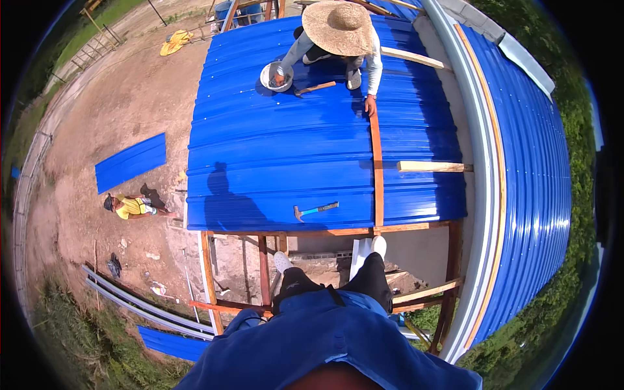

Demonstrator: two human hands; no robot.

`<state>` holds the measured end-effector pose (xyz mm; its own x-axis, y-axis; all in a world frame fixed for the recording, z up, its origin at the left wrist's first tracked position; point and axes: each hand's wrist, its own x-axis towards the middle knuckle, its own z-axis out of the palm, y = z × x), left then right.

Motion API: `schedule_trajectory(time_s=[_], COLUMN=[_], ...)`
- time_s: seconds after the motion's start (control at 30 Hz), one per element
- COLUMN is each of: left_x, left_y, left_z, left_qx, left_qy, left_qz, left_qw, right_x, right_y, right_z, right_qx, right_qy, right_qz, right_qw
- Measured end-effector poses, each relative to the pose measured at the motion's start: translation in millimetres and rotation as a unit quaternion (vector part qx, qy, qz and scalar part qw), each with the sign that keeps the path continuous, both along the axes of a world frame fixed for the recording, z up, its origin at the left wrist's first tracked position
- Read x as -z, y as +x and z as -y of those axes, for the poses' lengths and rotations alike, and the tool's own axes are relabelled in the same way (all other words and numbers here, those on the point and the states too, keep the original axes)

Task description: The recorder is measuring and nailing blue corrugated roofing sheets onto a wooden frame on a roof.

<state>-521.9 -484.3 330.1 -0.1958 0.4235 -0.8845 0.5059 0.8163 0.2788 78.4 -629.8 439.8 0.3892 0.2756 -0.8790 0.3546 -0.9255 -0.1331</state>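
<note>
Neither of my hands shows; below me are my blue shirt (331, 351), dark trousers and white shoes (379, 245) standing on the wooden frame. Just ahead of my feet, a claw hammer (316, 210) with a blue and black handle lies on the blue corrugated roofing sheet (279, 175). A reddish wooden strip (377, 175) runs away from my right shoe across the sheet. At its far end a co-worker in a straw hat (338, 26) crouches, one hand on the strip and the other in a white bucket (277, 78). A second hammer (315, 88) rests beside the bucket.
Open gaps between wooden beams (263, 266) lie under and around my feet. A pale wood piece (434, 167) and a white wall edge (484, 162) are at the right. On the ground at left are a person in yellow (133, 207) and a loose blue sheet (131, 162).
</note>
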Motion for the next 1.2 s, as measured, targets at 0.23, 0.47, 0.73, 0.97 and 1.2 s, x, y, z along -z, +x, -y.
schedule_trajectory(time_s=[0.23,0.47,0.73,0.97,1.2], left_x=[12,24,28,45,60], left_y=[-1,7,-1,-10,-11], left_z=[-63,-112,-101,-106,-182], left_qx=[0.046,0.115,0.098,0.031,0.084], left_qy=[0.002,-0.018,-0.021,-0.005,0.057], left_qz=[0.082,0.098,0.111,0.129,0.13], left_qw=[0.996,0.988,0.989,0.991,0.986], right_x=[-27,-31,-24,7,33], right_y=[-59,-106,-116,-99,-20], right_z=[35,72,67,39,-51], right_qx=[0.022,0.06,0.016,-0.193,-0.156], right_qy=[0.0,-0.03,-0.044,-0.084,0.025], right_qz=[-0.002,-0.02,-0.054,-0.141,0.167], right_qw=[1.0,0.998,0.997,0.967,0.973])
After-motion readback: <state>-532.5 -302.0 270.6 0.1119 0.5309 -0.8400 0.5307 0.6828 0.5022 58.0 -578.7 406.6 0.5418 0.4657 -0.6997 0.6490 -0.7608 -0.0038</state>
